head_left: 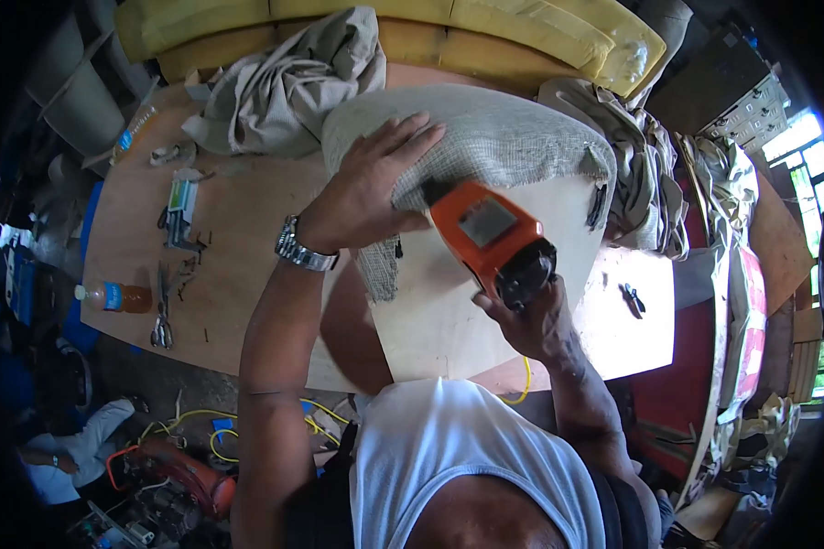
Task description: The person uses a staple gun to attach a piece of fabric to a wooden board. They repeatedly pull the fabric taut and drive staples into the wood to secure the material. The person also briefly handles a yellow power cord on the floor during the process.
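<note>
My right hand (538, 329) grips an orange and black staple gun (485, 229) from its rear end. The dark nose of the tool points at the folded edge of a grey woven fabric (513, 128). That fabric wraps over the far side of a padded piece with a pale wooden panel (485, 320) facing up. My left hand (375, 178) lies on the fabric left of the nose, fingers stretched out and thumb beside the tool. A loose flap of fabric (376, 273) hangs below my left wrist.
On the wooden table (247, 229) lie scissors (162, 306), a bottle of amber liquid (119, 296), a small green-and-white box (181, 201) and dark pliers-like cutters (634, 299). Crumpled fabric (293, 87) and yellow foam (522, 27) sit behind. A person (92, 448) is at lower left, near a yellow hose (192, 416).
</note>
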Available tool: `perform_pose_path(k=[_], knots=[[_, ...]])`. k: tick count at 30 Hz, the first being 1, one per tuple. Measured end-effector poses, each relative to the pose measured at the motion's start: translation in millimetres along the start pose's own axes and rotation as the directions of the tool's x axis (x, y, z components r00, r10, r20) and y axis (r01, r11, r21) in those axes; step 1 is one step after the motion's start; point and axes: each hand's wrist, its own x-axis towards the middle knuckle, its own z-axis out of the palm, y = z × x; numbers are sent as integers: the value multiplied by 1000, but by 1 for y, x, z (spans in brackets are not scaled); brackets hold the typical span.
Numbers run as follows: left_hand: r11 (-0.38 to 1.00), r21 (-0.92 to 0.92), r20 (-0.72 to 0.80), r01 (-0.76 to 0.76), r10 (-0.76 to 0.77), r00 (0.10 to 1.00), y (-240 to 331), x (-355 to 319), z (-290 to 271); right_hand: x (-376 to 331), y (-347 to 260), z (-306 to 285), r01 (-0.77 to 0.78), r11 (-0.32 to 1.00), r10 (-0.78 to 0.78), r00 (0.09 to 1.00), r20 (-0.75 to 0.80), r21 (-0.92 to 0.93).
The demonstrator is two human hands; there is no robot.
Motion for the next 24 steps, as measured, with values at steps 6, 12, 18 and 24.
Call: perform_pose_path(k=[6,12,18,24], knots=[[958,-265,-201,106,-162,966,44,-17,-12,-64,40,-1,-74,996,82,970,-228,41],[-22,-947,276,319,-563,779,118,-35,86,-113,95,8,-426,882,454,882,-124,201],[-331,-940,292,86,-648,703,89,5,103,-121,112,11,-360,891,394,916,-78,275],[-204,-975,118,-86,-810,575,103,35,116,-123,132,10,-303,883,323,947,5,360]])
